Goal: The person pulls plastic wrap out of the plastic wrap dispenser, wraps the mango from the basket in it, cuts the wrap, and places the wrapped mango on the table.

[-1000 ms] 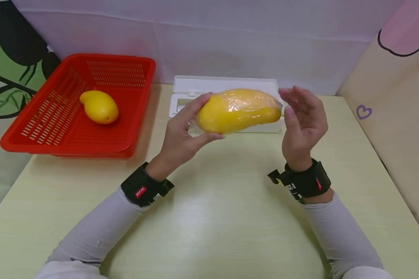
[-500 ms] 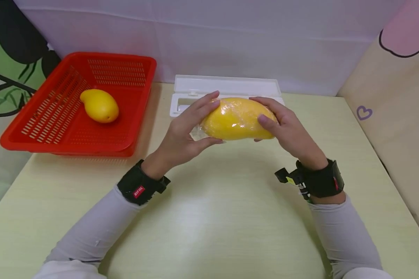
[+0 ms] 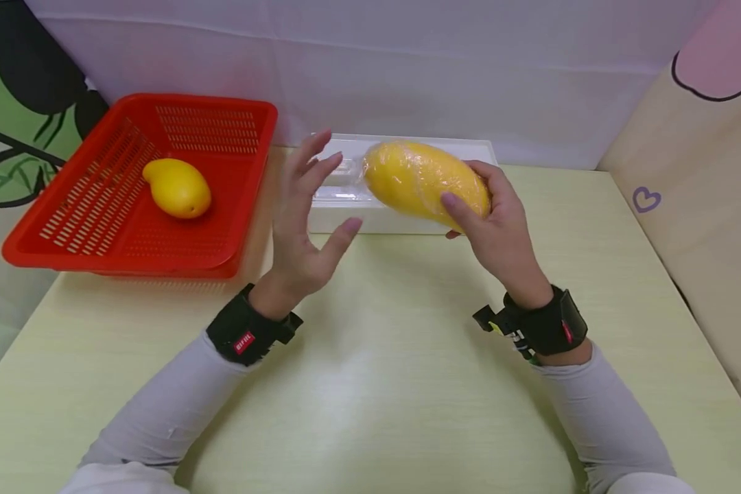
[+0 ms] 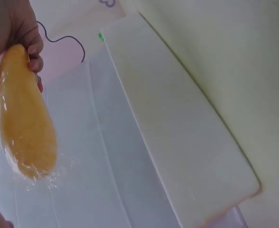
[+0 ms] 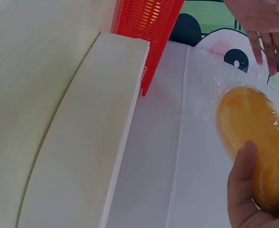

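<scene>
A yellow mango (image 3: 414, 175) wrapped in clear plastic film is held up above the table. My right hand (image 3: 500, 230) grips its right end, thumb on the near side and fingers behind. Loose film sticks out from the mango's left end. My left hand (image 3: 302, 233) is to the left of that end, fingers spread and apart from the fruit. In the left wrist view the wrapped mango (image 4: 25, 118) hangs from the right hand; in the right wrist view the thumb lies along the mango (image 5: 248, 118). Behind it stands a long white box (image 3: 370, 221) with its lid raised.
A red slotted plastic basket (image 3: 130, 263) stands at the left, with another yellow mango (image 3: 178, 190) inside. A pale cloth backdrop (image 3: 407, 82) rises behind the white box. The light wooden table (image 3: 377, 384) stretches toward me.
The left hand has let go of the mango and moved left, fingers spreading. The right hand came over to grip the mango's right end and now holds it alone, tilted and slightly higher.
</scene>
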A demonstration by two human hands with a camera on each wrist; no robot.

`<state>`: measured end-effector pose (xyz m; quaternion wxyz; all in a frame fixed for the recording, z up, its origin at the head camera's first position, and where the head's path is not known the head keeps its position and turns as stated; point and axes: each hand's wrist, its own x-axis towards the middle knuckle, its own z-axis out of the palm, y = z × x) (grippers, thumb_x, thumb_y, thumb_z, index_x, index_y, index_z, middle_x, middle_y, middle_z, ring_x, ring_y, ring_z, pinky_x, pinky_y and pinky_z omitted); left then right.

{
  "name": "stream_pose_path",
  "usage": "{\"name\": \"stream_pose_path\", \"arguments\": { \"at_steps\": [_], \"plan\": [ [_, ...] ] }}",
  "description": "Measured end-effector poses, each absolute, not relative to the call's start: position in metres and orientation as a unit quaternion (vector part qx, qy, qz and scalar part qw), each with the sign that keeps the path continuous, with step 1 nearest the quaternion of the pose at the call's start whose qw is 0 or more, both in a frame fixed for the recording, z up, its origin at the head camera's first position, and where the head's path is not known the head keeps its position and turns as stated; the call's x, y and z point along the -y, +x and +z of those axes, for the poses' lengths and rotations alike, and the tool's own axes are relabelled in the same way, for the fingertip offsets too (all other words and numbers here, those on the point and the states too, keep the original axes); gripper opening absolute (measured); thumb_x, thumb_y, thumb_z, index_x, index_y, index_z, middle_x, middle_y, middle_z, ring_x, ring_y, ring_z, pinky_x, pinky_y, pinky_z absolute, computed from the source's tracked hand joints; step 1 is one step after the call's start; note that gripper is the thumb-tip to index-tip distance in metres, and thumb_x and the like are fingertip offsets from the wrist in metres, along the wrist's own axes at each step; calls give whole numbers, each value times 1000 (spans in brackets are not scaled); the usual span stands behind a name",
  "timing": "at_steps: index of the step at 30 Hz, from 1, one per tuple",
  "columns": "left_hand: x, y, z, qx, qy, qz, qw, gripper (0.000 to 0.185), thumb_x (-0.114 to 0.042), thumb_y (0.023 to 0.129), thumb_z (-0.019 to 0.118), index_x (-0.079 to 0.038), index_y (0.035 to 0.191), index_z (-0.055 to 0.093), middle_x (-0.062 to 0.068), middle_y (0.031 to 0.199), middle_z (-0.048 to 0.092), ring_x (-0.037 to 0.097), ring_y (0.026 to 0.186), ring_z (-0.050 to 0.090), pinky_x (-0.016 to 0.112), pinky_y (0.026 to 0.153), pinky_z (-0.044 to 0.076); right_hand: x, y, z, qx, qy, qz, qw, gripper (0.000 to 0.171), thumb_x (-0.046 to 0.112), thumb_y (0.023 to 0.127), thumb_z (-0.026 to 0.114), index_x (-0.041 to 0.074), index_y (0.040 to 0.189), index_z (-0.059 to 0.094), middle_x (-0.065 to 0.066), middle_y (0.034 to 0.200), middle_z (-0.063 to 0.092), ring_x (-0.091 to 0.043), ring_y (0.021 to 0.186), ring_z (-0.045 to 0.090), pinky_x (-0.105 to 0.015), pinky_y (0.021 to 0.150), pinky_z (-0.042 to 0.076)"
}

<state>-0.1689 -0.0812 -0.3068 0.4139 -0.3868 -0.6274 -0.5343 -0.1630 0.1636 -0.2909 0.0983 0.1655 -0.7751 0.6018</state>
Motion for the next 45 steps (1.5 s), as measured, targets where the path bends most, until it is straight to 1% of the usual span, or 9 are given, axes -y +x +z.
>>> {"name": "stream_pose_path", "arguments": {
  "at_steps": [5, 9, 13, 16, 19, 25, 33, 38, 45],
  "plan": [
    [64, -153, -308, 569, -367, -576, 458, 37, -28, 96, 56, -2, 123, 52, 21, 136, 47, 37, 129, 43, 55, 107, 36, -155, -159, -293, 728, 166, 649, 146, 53, 18, 92, 72, 10, 136, 43, -13, 118, 52, -25, 83, 61, -26, 60, 57],
    [54, -144, -312, 601, -395, -568, 399, 45, -25, 99, 51, 0, 136, 45, 29, 147, 34, 39, 140, 31, 56, 113, 29, -147, -153, -295, 715, 184, 650, 178, 55, 13, 89, 74, 8, 134, 41, -13, 119, 51, -24, 79, 61, -25, 59, 56],
    [51, -143, -314, 644, -396, -545, 361, 59, -26, 102, 48, 1, 151, 29, 38, 154, 14, 38, 149, 11, 55, 120, 14, -137, -146, -299, 733, 228, 603, 215, 60, 3, 84, 77, 0, 131, 40, -14, 120, 54, -25, 91, 61, -28, 71, 57],
    [53, -143, -314, 659, -373, -567, 326, 65, -25, 102, 43, 5, 153, 16, 31, 160, 4, 33, 151, 6, 51, 122, 10, -132, -143, -303, 739, 274, 568, 238, 64, 12, 84, 80, -6, 128, 37, -19, 120, 56, -25, 98, 61, -30, 79, 57],
    [57, -142, -310, 651, -333, -633, 255, 68, -19, 100, 41, 9, 153, 10, 17, 165, 0, 23, 151, 9, 44, 122, 17, -130, -143, -305, 736, 308, 553, 242, 68, 16, 83, 82, -8, 127, 35, -22, 121, 56, -25, 96, 62, -30, 78, 56],
    [66, -143, -300, 614, -255, -731, 157, 64, -19, 100, 40, -5, 158, 14, 7, 150, 34, 22, 131, 39, 32, 102, 47, -128, -141, -307, 726, 339, 549, 238, 70, 26, 84, 81, -9, 126, 37, -24, 117, 55, -24, 93, 59, -28, 75, 53],
    [75, -152, -299, 596, -255, -750, 131, 48, -15, 101, 43, 3, 145, 37, 12, 139, 48, 28, 116, 50, 27, 93, 52, -132, -140, -306, 738, 354, 522, 238, 76, 43, 86, 76, -9, 126, 38, -28, 113, 57, -25, 91, 58, -26, 74, 52],
    [79, -157, -301, 581, -266, -762, 101, 41, -13, 101, 43, 4, 138, 42, 11, 134, 52, 27, 111, 52, 26, 90, 53, -137, -141, -303, 740, 356, 528, 217, 72, 33, 85, 80, -8, 127, 40, -25, 113, 62, -24, 91, 60, -26, 73, 54],
    [81, -160, -302, 570, -258, -777, 71, 34, -15, 101, 42, -1, 132, 46, 6, 122, 54, 24, 102, 53, 25, 84, 54, -140, -142, -302, 747, 346, 540, 174, 68, -1, 75, 82, -6, 128, 40, -23, 109, 63, -24, 88, 61, -27, 69, 56]
  ]
}}
